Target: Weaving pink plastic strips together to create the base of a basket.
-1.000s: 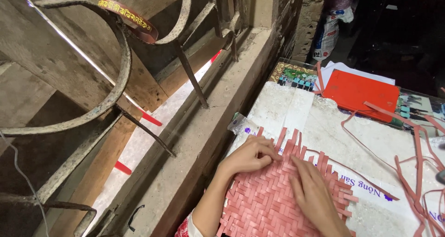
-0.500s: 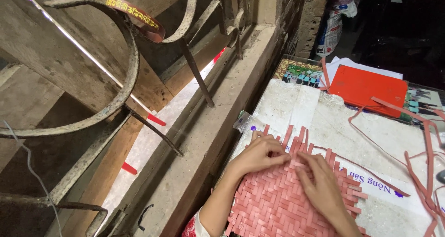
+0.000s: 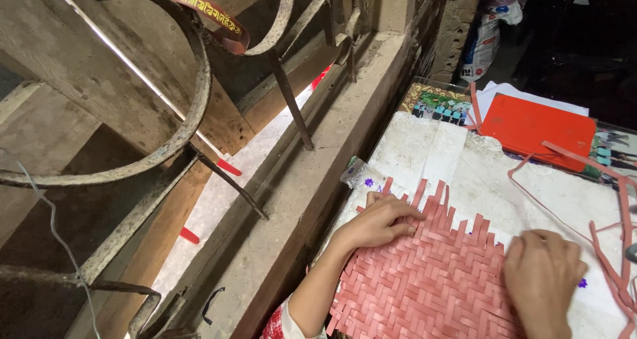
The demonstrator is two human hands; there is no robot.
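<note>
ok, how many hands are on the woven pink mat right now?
2. The left hand presses the woven pink mat near its upper-left edge; the right hand lies flat on its right side. Both are the person's own; no other hands show.

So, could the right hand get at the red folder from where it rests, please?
Probably yes. The right hand lies flat on the woven mat, holding nothing, and only bare white sheet and a few loose strips lie between it and the red folder.

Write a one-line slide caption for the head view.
Left hand and right hand press flat on a pink woven strip mat over a white sheet, loose pink strips alongside.
</note>
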